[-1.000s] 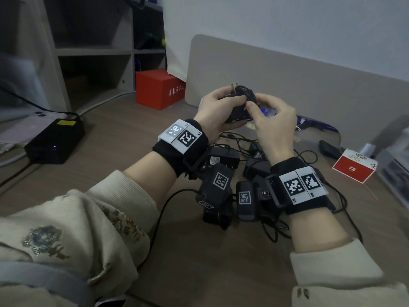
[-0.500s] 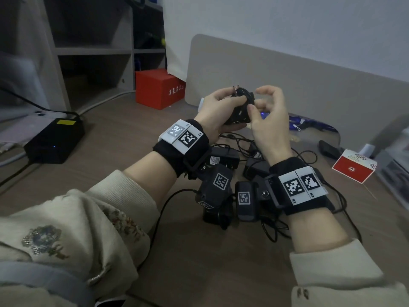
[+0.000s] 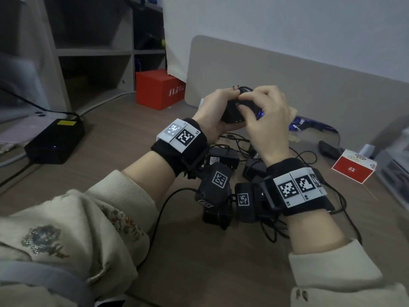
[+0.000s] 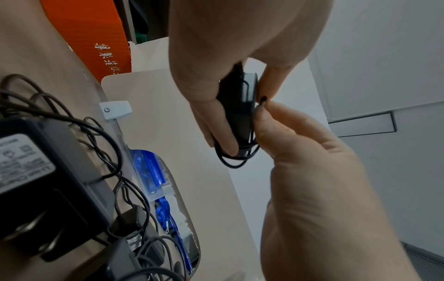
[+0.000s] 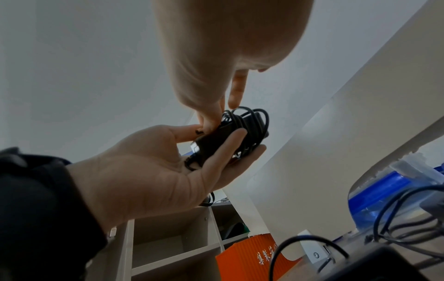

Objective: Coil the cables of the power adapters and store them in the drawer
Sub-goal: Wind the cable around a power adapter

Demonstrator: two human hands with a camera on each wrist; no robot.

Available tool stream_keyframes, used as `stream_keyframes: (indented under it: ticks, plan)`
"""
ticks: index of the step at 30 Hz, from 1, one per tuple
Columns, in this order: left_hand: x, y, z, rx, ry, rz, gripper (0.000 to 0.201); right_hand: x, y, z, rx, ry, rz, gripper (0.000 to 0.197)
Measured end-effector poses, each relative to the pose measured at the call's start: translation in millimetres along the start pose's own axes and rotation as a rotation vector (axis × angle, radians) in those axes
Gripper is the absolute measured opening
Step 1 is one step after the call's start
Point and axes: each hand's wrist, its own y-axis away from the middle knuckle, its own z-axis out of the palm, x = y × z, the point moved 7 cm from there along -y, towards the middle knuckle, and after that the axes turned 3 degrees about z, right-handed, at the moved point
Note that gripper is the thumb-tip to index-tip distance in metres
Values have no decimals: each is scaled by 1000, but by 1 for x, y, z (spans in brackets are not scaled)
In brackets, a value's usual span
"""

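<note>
- Two cream knit sleeves fill the nearest part of the head view, each wrist wearing a black band with white coded tags.
- Just beyond the wrists, a heap of black power adapters with tangled thin cables lies on the brown wood-grain desk.
- Above that heap, the left hand cradles a small black power adapter in its palm, fingers curled round the body, with its thin black cable wound in loops around it.
- Right hand closes over the same adapter from the other side; its thumb and fingertips pinch the cable against the adapter's edge, close to the plug tip.
- Left of the hands, a black rectangular box with a yellow label sits on the desk.
- Farther back stand an orange-red box, a beige rounded divider panel and grey open shelves.
- Right of the hands lie a small red-and-white carton and clear-wrapped blue items by the panel.
</note>
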Motion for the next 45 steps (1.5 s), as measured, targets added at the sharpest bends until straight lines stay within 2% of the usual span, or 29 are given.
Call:
stream_keyframes:
  ticks: [4, 8, 12, 17, 26, 31, 34, 36, 39, 42, 45]
  plan:
    - [-2, 1, 2, -24, -21, -28, 33, -2, 0, -2, 57, 47, -32, 12]
    - [-1, 4, 11, -99, -19, -23, 27, -5, 1, -4, 68, 91, -82, 8]
    - [2, 5, 8, -29, -45, 10, 16, -20, 2, -2, 43, 74, -170, 12]
    - [2, 10, 8, 10, -187, 74, 29, -26, 3, -4, 13, -138, -207, 10]
    - [7, 12, 3, 39, -289, 118, 26, -35, 4, -3, -23, -159, -266, 9]
    - [-2, 8, 6, -18, -344, 45, 18, -27, 2, -2, 9, -92, -202, 9]
    - [-9, 5, 6, -36, -250, -32, 16, -16, -2, -2, 18, -84, -124, 14]
    - [-12, 3, 7, -89, -190, -80, 25, -11, -1, 1, -16, -77, -88, 20]
    - [-13, 7, 8, -99, -62, -167, 20, -6, 0, 2, -29, -89, -68, 26]
    - [-15, 10, 6, -42, 72, -268, 32, 3, -3, -1, 11, -91, -2, 28]
    - [-16, 8, 2, 15, 163, -300, 61, 20, -4, -2, 24, -88, 134, 30]
